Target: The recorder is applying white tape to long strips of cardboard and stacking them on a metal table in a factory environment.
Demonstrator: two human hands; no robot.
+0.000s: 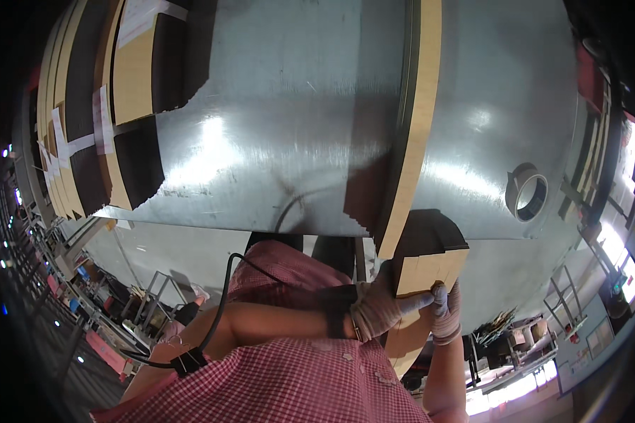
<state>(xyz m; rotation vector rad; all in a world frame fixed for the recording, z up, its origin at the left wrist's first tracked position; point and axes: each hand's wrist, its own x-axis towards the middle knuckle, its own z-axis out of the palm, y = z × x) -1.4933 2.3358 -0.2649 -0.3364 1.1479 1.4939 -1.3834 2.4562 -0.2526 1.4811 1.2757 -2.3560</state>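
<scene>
A tan board piece [436,266], which looks like wood or cardboard, sticks out past the near edge of the metal table. Both gloved hands close around it. My left hand [386,309] grips its left side, with a finger reaching across the tan face. At its right side my right hand [447,314] holds on, the thumb bent near the other hand's fingertip. Part of the piece continues below the hands toward my body. Just left of it, a long tan strip [420,106] lies on the table [282,141], running away from me. The fingers' undersides are hidden.
Several tan and dark boards [132,81] are stacked at the table's left, with white paper or tape on some. A tape roll [528,196] stands at the right. A black cable [222,307] loops by my left arm. Racks and shelving [515,345] stand beyond the table.
</scene>
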